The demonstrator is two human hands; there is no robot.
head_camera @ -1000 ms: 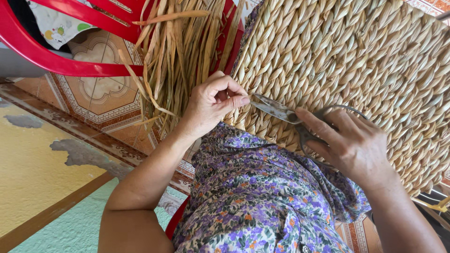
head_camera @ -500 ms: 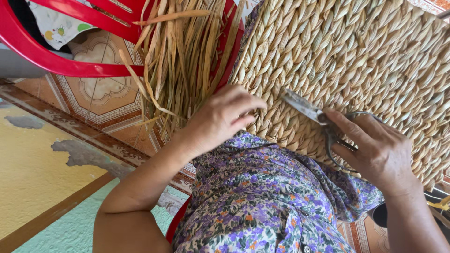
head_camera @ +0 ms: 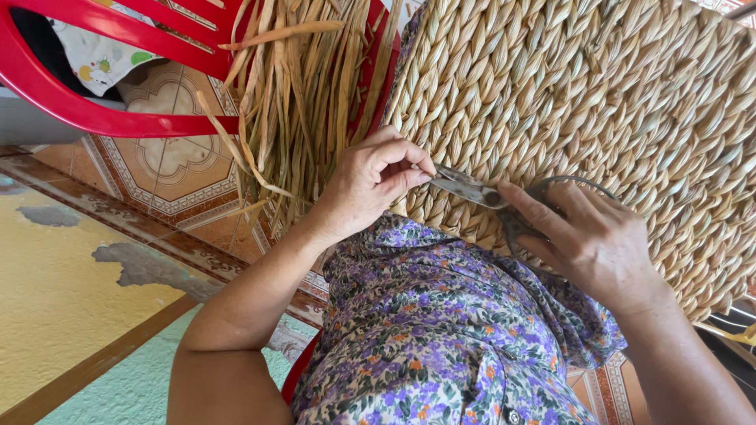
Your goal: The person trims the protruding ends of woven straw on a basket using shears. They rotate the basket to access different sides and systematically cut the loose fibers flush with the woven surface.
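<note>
Fingers [head_camera: 402, 169] of the left hand [head_camera: 366, 185] are curled tight, thumb and forefinger pinched together at the lower edge of the woven basket [head_camera: 598, 102]. What they pinch looks like a thin strand end from the weave; too small to be sure. To the left of that hand, a bundle of dry straw strips [head_camera: 303, 94] hangs loose over a red plastic chair [head_camera: 94, 110], just beside the basket wall and well within reach.

Scissors [head_camera: 472, 189] come next, moving right. Their long axis runs nearly level, slightly down toward the right, lying flat against the weave. Blade tips point left and sit right at the left hand's pinch, touching or all but touching it. Blades appear nearly shut; whether anything sits between them cannot be told.

Right hand [head_camera: 591, 240] holds the scissor handles, fingers wrapped through and over the loop, closed around it. Its knuckles rest against the basket's lower wall.

Basket leans across the person's lap, over a purple floral garment [head_camera: 441, 338]. So the pinch lies directly left of the blade tips, on the line of the scissors. Patterned floor tiles [head_camera: 169, 169] show below the chair.
</note>
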